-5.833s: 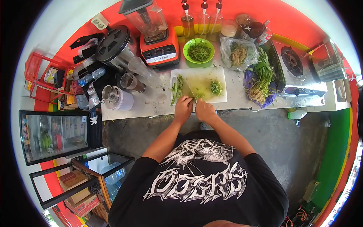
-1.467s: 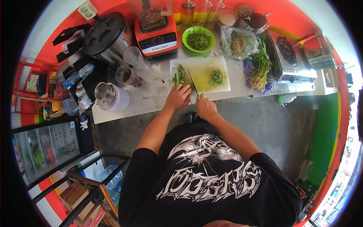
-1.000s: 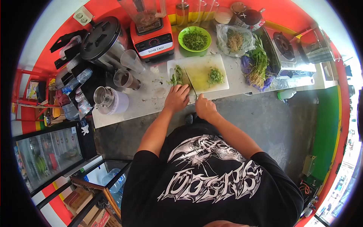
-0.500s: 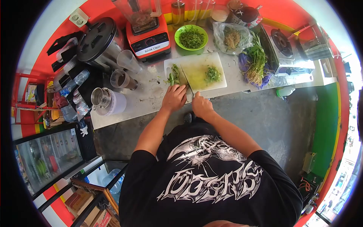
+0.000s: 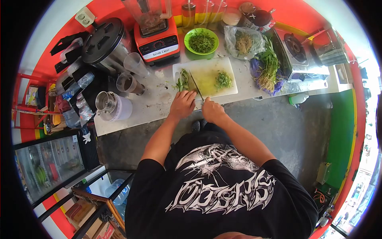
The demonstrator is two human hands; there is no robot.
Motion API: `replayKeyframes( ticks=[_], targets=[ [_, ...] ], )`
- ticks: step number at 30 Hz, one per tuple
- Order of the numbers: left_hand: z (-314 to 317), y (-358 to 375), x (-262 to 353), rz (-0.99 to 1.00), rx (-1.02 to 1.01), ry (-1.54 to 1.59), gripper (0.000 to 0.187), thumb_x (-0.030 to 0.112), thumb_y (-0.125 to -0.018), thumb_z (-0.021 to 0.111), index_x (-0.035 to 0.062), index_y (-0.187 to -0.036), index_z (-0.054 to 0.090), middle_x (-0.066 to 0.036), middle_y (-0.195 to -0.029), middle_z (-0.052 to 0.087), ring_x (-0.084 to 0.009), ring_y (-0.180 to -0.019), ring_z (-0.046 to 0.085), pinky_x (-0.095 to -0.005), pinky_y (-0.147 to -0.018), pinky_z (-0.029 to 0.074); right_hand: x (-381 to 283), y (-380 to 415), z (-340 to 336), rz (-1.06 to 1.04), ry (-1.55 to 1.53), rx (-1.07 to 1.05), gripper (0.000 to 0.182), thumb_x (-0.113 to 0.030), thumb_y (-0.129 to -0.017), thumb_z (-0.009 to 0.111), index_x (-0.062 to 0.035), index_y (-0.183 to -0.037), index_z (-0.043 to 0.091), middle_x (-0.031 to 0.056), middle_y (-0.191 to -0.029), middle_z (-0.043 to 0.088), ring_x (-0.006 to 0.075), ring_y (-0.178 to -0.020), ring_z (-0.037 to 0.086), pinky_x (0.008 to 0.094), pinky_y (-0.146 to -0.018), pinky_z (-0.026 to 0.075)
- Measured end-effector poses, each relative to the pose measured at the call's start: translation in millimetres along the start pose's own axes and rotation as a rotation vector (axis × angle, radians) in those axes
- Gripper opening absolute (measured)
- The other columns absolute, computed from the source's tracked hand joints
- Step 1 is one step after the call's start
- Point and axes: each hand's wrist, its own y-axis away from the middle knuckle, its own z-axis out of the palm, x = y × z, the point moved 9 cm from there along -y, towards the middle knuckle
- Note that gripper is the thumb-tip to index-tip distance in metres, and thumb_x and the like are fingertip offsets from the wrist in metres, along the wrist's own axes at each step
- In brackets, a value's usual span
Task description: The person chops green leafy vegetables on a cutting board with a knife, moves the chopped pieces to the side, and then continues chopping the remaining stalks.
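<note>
My right hand (image 5: 213,110) is wrapped round the handle of a knife (image 5: 195,83), whose blade points away from me and slants left over the white cutting board (image 5: 230,88). Just left of the blade, my left hand (image 5: 183,104) is closed over the near end of some leafy green stems (image 5: 182,81) at the board's left side. Its fingers are bent close to the blade, and their tips are partly hidden. A small heap of chopped greens (image 5: 223,80) lies on the right part of the board, where the surface is stained yellow-green.
Behind the board stands a green bowl (image 5: 191,48) of chopped leaves, beside a red blender (image 5: 156,38). A plastic bag (image 5: 254,42) with roots and a bundle of rooted greens (image 5: 270,67) lie to the right, near a stove (image 5: 306,71). Plastic cups (image 5: 135,63) and a metal-topped jug (image 5: 119,106) stand left.
The knife blade has shifted very slightly beside the stems, and its angle looks a little different. Both hands stay in nearly the same place.
</note>
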Motion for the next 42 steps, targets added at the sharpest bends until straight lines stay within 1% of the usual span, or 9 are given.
replayKeyframes(
  ticks=[14, 17, 19, 26, 28, 32, 35, 37, 42],
  targets=[
    [3.1, 0.5, -5.1, -0.059, -0.047, -0.045, 0.036, 0.019, -0.087, 0.065, 0.0043, -0.12, 0.066, -0.009, -0.13, 0.062, -0.0285, -0.12, 0.054, -0.0439, -0.099, 0.044, 5.0, 3.6, 15.9, 0.029, -0.05, 0.055, 0.027, -0.016, -0.096, 0.05, 0.0064, -0.111, 0.049, 0.0348, -0.104, 0.069, 0.0501, -0.102, 0.068, 0.0552, -0.092, 0.054],
    [3.3, -0.1, -4.3, -0.055, -0.053, -0.034, 0.034, 0.018, -0.087, 0.066, 0.0039, -0.117, 0.068, -0.009, -0.129, 0.062, -0.0287, -0.119, 0.055, -0.0439, -0.098, 0.045, 2.4, -3.2, 10.7, 0.012, -0.043, 0.085, 0.027, -0.018, -0.097, 0.051, 0.0056, -0.11, 0.05, 0.0345, -0.103, 0.069, 0.0497, -0.1, 0.068, 0.0548, -0.091, 0.054],
    [2.1, -1.5, -2.8, -0.05, -0.048, -0.025, 0.032, 0.018, -0.087, 0.066, 0.0037, -0.116, 0.068, -0.009, -0.129, 0.063, -0.0287, -0.118, 0.055, -0.0438, -0.098, 0.045, -0.6, -12.3, 5.2, -0.007, -0.022, 0.059, 0.028, -0.013, -0.094, 0.053, 0.0064, -0.114, 0.048, 0.0318, -0.104, 0.07, 0.0464, -0.101, 0.07, 0.0508, -0.089, 0.056],
    [-0.3, 0.2, -3.0, -0.038, -0.018, -0.002, 0.028, 0.017, -0.087, 0.066, 0.002, -0.11, 0.069, -0.01, -0.126, 0.063, -0.0291, -0.117, 0.055, -0.0438, -0.096, 0.045, 0.3, 2.0, 14.1, 0.022, -0.036, 0.034, 0.031, -0.014, -0.094, 0.054, 0.0068, -0.115, 0.048, 0.0319, -0.105, 0.07, 0.0455, -0.104, 0.069, 0.0505, -0.091, 0.055],
    [0.7, -1.0, -4.4, -0.04, -0.024, -0.003, 0.028, 0.017, -0.087, 0.066, 0.0018, -0.11, 0.069, -0.011, -0.126, 0.063, -0.0291, -0.117, 0.055, -0.0438, -0.096, 0.045, 1.1, 1.5, 19.4, 0.013, -0.05, 0.094, 0.028, -0.019, -0.097, 0.051, 0.0061, -0.11, 0.051, 0.0331, -0.101, 0.07, 0.0494, -0.098, 0.069, 0.0548, -0.091, 0.054],
    [2.9, 0.2, -6.2, -0.062, -0.037, 0.028, 0.032, 0.017, -0.084, 0.069, 0.0016, -0.112, 0.069, -0.011, -0.127, 0.062, -0.0312, -0.116, 0.055, -0.0447, -0.097, 0.044, 0.8, -15.1, 13.0, -0.012, -0.061, 0.084, 0.029, -0.019, -0.097, 0.051, 0.0067, -0.111, 0.05, 0.0335, -0.102, 0.07, 0.0494, -0.099, 0.069, 0.0549, -0.091, 0.054],
    [1.6, -0.9, -8.7, -0.083, -0.046, 0.045, 0.034, 0.018, -0.084, 0.07, 0.0013, -0.113, 0.07, -0.011, -0.128, 0.062, -0.0315, -0.117, 0.055, -0.0447, -0.098, 0.044, -2.7, -18.0, 3.5, -0.01, -0.061, 0.081, 0.029, -0.017, -0.096, 0.05, 0.0071, -0.111, 0.049, 0.0333, -0.102, 0.07, 0.0487, -0.099, 0.069, 0.0545, -0.091, 0.054],
    [1.5, -1.1, -9.2, -0.096, -0.052, 0.054, 0.035, 0.018, -0.083, 0.071, 0.0013, -0.113, 0.07, -0.011, -0.128, 0.062, -0.0316, -0.117, 0.055, -0.0447, -0.098, 0.044, -6.7, -12.4, 2.9, 0.004, -0.022, 0.048, 0.028, -0.01, -0.092, 0.055, 0.0063, -0.114, 0.049, 0.0301, -0.105, 0.071, 0.0438, -0.105, 0.07, 0.0477, -0.09, 0.057],
    [-0.9, -2.6, -10.0, -0.102, -0.054, 0.08, 0.034, 0.018, -0.083, 0.071, 0.0011, -0.112, 0.071, -0.012, -0.131, 0.061, -0.0323, -0.118, 0.054, -0.0449, -0.099, 0.043, -11.7, -2.7, 14.3, 0.028, -0.057, 0.079, 0.024, -0.01, -0.093, 0.054, 0.0052, -0.111, 0.05, 0.0296, -0.102, 0.071, 0.0435, -0.102, 0.071, 0.0478, -0.09, 0.057]
  ],
)
